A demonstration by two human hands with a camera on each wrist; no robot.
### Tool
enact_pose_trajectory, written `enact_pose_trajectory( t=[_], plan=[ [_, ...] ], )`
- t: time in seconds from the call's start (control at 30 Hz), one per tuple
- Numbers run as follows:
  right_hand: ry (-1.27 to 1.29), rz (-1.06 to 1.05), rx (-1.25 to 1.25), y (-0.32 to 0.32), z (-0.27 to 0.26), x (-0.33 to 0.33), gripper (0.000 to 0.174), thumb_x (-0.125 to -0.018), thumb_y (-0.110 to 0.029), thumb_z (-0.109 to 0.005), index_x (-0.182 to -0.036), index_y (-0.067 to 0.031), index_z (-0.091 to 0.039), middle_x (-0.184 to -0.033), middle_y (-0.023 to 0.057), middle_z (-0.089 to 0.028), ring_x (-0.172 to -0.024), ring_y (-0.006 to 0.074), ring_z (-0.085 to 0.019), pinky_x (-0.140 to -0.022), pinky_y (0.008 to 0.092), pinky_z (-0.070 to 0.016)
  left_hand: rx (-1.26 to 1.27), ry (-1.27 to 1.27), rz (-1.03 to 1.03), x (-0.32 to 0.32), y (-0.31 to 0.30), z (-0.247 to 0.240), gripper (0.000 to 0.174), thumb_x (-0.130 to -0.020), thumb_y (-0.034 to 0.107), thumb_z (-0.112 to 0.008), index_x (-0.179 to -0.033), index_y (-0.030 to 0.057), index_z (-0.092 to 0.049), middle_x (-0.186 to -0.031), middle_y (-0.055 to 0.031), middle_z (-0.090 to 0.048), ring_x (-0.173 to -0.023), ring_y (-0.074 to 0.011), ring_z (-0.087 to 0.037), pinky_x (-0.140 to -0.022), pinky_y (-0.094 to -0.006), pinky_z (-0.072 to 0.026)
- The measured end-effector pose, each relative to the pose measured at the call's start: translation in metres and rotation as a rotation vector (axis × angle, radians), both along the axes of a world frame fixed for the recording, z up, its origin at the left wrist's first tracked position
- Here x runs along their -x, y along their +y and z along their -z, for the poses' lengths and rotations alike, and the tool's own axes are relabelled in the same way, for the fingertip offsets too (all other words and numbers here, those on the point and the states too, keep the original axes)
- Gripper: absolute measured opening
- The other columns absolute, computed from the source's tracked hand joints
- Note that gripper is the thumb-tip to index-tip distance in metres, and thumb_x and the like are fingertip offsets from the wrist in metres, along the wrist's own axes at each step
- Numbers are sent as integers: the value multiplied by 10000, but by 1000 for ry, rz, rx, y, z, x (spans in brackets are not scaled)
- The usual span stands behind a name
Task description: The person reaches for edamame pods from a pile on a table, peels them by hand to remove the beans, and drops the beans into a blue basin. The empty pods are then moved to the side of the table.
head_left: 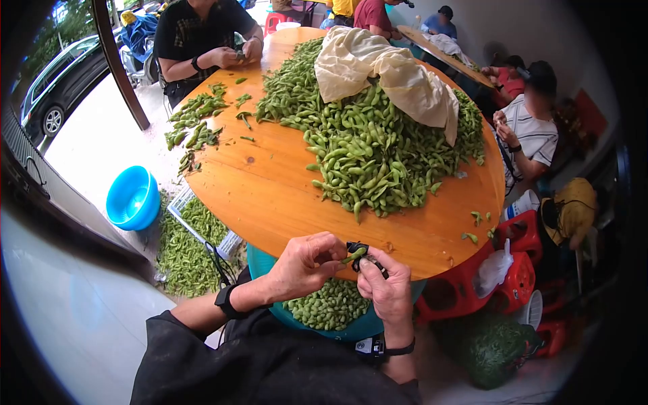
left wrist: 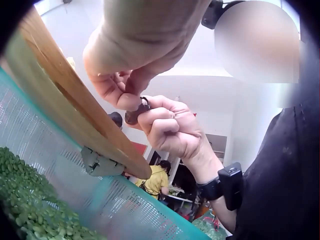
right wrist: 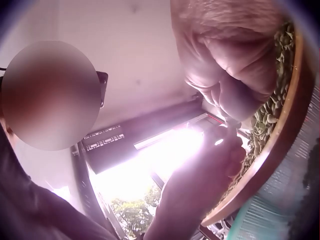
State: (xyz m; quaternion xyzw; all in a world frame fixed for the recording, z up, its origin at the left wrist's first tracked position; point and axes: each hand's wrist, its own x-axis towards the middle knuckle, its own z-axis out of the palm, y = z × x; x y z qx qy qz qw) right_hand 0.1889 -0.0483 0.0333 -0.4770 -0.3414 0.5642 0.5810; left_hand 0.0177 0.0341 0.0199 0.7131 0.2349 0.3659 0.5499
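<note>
Furthest left, a smooth, glossy blue basin (head_left: 133, 198) sits on the floor, well off the left edge of the grained wooden table (head_left: 253, 179). At the table's near edge, the left hand (head_left: 300, 264) pinches one end of a plump green pod (head_left: 353, 256), and under that edge a perforated teal basket (head_left: 258, 262) carries small, rounded shelled beans (head_left: 325, 305). The right hand (head_left: 388, 285) curls around a dark banded thing (head_left: 358, 246) (its exact kind is hard to tell) at the pod's other end. The step in hand is probably opening this one pod; the next move likely calls for a steady right grip while the left peels or squeezes, with the basket below to catch beans. Beyond, towards the table's far right edge, slender, curved pods lie in a big heap (head_left: 368, 152), partly draped with crumpled cream cloth (head_left: 412, 84).
</note>
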Motion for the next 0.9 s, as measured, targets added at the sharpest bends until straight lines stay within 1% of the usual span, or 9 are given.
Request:
enact_pose_trajectory(
  t=[0.07,0.13,0.23,0.37,0.47,0.53,0.57,0.7,0.9],
  plan=[
    [-39,8,-43,1,3,1,280,-960,-32,-555,-1216,76,-592,-732,-10,-500,-533,33,-396,-459,194,-300,-117,37,-52,2,0,1,103,-888,-43,-635,-902,37,-572,-775,24,-570,-670,-65,-555,-582,-222,-462],
    [100,-51,-41,-1,2,-7,268,-954,-19,-557,-1204,68,-603,-747,-8,-510,-528,39,-393,-454,196,-298,469,-253,238,5,2,11,114,-884,-28,-658,-902,39,-568,-786,-11,-596,-651,-114,-592,-553,-239,-467],
    [386,-163,-19,-5,3,-12,239,-944,3,-558,-1168,56,-621,-759,-5,-523,-520,47,-386,-447,198,-293,903,-532,458,1,-5,12,129,-879,-10,-674,-921,41,-563,-796,-34,-609,-638,-150,-614,-531,-254,-471],
    [365,-212,0,-8,1,-14,176,-953,8,-549,-1099,17,-645,-763,3,-552,-522,48,-397,-450,202,-291,1007,-635,567,-4,-13,17,161,-896,4,-661,-1015,31,-556,-797,-47,-609,-649,-154,-617,-524,-268,-470],
    [-22,-138,-7,-10,-3,-14,146,-930,-10,-581,-1054,9,-655,-789,40,-606,-535,114,-487,-480,251,-363,773,-383,366,-5,-11,12,248,-886,60,-696,-1078,20,-545,-932,-87,-632,-673,-173,-615,-562,-268,-481],
    [-780,-29,-278,-8,-2,-7,141,-876,-18,-631,-1005,37,-645,-773,109,-601,-614,217,-580,-555,306,-439,379,-204,239,-10,-9,15,310,-906,163,-702,-1125,14,-541,-895,-54,-632,-748,-169,-641,-622,-266,-501],
    [-907,-6,-354,-8,-8,0,158,-825,-7,-659,-971,50,-641,-789,162,-582,-711,293,-619,-629,338,-475,261,95,185,-3,-7,10,355,-926,241,-683,-1148,5,-537,-798,-49,-641,-733,-175,-657,-634,-292,-514],
    [-906,20,-332,-9,-10,4,136,-811,22,-655,-944,53,-654,-779,151,-593,-683,289,-620,-614,337,-477,-194,150,45,-5,-11,4,326,-964,229,-616,-1179,2,-527,-701,-168,-628,-625,-291,-654,-558,-369,-490],
    [-889,25,-313,-8,-9,2,123,-804,34,-651,-922,68,-655,-760,151,-595,-667,283,-617,-607,339,-477,-308,244,50,0,-15,0,252,-967,123,-553,-1181,-2,-508,-710,-229,-608,-663,-399,-630,-564,-443,-479]
  ],
)
